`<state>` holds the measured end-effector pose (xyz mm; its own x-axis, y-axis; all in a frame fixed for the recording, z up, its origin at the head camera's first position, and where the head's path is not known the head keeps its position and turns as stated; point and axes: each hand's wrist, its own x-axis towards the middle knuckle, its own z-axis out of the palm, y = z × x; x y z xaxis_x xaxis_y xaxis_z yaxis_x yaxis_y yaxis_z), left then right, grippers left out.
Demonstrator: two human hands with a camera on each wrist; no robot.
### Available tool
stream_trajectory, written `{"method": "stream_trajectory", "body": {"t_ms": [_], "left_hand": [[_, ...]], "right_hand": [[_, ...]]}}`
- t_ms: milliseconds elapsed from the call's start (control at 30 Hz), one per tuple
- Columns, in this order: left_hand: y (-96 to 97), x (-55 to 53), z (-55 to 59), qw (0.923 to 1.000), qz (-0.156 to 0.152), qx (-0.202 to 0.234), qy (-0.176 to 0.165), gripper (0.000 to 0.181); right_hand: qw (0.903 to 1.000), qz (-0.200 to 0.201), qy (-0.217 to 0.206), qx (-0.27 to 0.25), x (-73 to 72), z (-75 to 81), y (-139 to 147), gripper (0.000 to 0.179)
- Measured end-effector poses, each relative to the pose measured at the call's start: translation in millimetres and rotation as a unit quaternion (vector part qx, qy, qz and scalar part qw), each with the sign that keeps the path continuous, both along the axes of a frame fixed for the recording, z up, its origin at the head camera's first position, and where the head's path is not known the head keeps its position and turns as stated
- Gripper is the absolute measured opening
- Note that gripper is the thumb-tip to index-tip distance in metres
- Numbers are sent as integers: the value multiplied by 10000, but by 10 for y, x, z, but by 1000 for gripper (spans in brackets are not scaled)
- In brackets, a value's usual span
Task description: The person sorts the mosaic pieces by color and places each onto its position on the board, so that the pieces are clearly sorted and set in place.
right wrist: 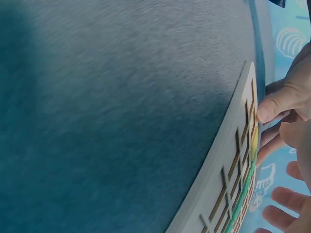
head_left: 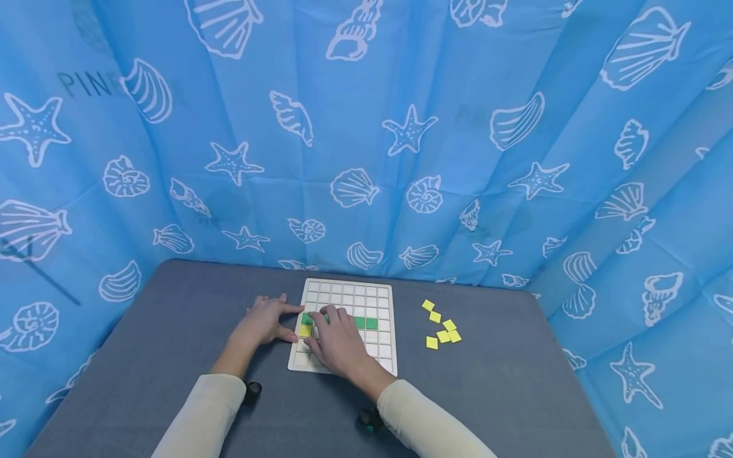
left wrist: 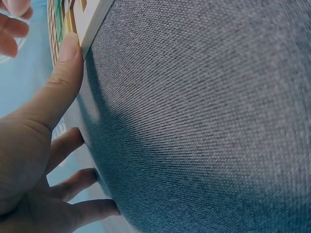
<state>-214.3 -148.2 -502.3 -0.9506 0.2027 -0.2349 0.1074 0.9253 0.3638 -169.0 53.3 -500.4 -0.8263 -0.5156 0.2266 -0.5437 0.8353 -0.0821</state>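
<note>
A white grid board point(head_left: 349, 286) lies on the table, with a row of green tiles point(head_left: 371, 324) across it. One yellow tile point(head_left: 305, 331) sits in the cell at the left end, just below the green row. My left hand point(head_left: 265, 323) steadies the board's left edge; its thumb point(left wrist: 70, 73) is straight against the rim and other fingertips rest on the cloth. Over the left half of the board hovers my right hand point(head_left: 339, 343), fingers loosely bent and apart, covering part of the green row. Nothing shows between its thumb and fingers in the right wrist view.
Several loose yellow tiles point(head_left: 432, 343) lie scattered right of the board on the grey table point(head_left: 504, 375). A blue curtain point(head_left: 366, 152) with white shells and starfish hangs behind and around the sides. Small black devices point(head_left: 252, 391) sit at both wrists.
</note>
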Motion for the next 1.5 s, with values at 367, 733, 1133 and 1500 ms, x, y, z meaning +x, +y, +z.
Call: {"method": "stream_trajectory", "body": {"t_ms": [367,733,1133,1500], "left_hand": [[4,8,0,10000,-35,-47,14,77],[1,14,-6,10000,6,44,-60,77],[-6,8,-9,9999,-20,-8,-99,78],[-6,-5,3,10000,-43,54,-63,78]], "right_hand": [[9980,-393,-453,179,-10,-60,213,65],[9915,-732,-1046,248,-70,-117,463,76],[9913,-759,-1073,-25,-26,-160,701,78],[9908,-935,-977,-39,-41,-148,1022,80]]}}
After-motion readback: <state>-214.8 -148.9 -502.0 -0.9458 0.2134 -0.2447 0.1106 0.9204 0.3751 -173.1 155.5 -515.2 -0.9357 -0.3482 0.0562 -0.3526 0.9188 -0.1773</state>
